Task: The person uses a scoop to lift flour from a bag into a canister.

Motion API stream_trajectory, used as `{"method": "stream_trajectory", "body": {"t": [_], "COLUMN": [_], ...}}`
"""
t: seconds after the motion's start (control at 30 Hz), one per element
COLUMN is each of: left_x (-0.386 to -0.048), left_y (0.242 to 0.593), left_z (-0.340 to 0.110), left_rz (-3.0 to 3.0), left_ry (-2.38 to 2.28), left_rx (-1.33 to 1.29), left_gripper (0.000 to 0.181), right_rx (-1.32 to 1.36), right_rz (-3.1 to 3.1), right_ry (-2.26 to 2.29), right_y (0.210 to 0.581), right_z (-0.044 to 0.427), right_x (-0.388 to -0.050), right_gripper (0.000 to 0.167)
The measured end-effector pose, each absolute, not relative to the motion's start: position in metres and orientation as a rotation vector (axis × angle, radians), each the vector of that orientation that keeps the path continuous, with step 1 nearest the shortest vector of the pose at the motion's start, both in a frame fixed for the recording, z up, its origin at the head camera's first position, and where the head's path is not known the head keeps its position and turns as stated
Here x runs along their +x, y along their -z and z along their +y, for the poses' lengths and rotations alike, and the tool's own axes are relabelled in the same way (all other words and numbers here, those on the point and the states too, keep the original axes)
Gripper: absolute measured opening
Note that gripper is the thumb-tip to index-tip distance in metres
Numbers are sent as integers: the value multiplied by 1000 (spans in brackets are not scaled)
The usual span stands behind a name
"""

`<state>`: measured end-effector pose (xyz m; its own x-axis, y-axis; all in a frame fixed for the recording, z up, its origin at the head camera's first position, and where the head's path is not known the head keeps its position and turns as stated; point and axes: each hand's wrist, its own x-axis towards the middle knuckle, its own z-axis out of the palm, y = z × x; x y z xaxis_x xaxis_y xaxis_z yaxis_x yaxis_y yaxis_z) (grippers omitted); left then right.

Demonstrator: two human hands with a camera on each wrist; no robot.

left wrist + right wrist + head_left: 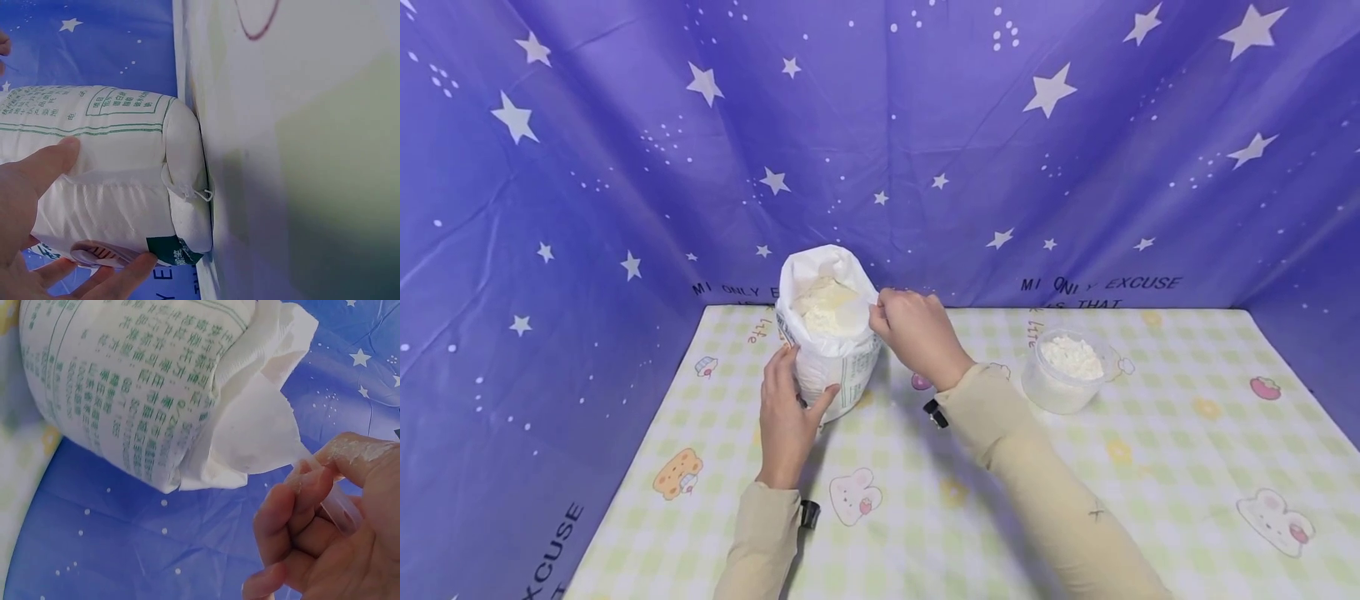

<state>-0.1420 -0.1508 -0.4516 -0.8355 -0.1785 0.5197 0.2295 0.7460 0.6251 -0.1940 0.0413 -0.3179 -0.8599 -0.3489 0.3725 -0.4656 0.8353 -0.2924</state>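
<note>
A white cloth flour bag (838,375) with green print stands upright on the table, its mouth folded open and pale flour (822,304) inside. My left hand (786,417) grips the bag's near side, the thumb and fingers spread round it; in the left wrist view the thumb lies on the white cloth (106,153). At the bag's right rim, my right hand (921,329) holds a translucent plastic scoop (259,428) by its handle, fingers curled round it. The scoop's bowl is at the bag's mouth. White powder clings to the right index finger (359,450).
To the right stands a clear round tub (1060,392) heaped with white flour (1072,357). A green-checked cloth with cartoon prints covers the table (1180,467). A purple star-patterned curtain (880,108) hangs behind and at both sides, close to the bag.
</note>
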Motion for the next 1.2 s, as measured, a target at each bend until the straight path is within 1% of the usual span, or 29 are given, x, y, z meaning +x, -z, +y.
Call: {"method": "stream_trajectory", "body": {"t": [0.37, 0.5, 0.7, 0.93, 1.2], "left_x": [-143, -144, -142, -142, -142], "left_y": [450, 450, 449, 450, 450], "left_z": [-148, -149, -150, -151, -151], "left_rz": [-2409, -2402, -2408, -2409, -2409], "left_ry": [953, 944, 962, 961, 958], "left_rx": [-31, -23, -3, -3, -7], "left_gripper": [84, 84, 84, 84, 84], "right_rx": [571, 607, 656, 666, 708], "right_rz": [-2782, -2769, -2757, -2763, -2746], "right_ry": [-561, -583, -636, -716, -772], "right_y": [319, 320, 324, 332, 338], "right_z": [33, 29, 22, 15, 5], "right_x": [-197, -201, -206, -212, -217], "right_gripper": [24, 24, 30, 24, 28]}}
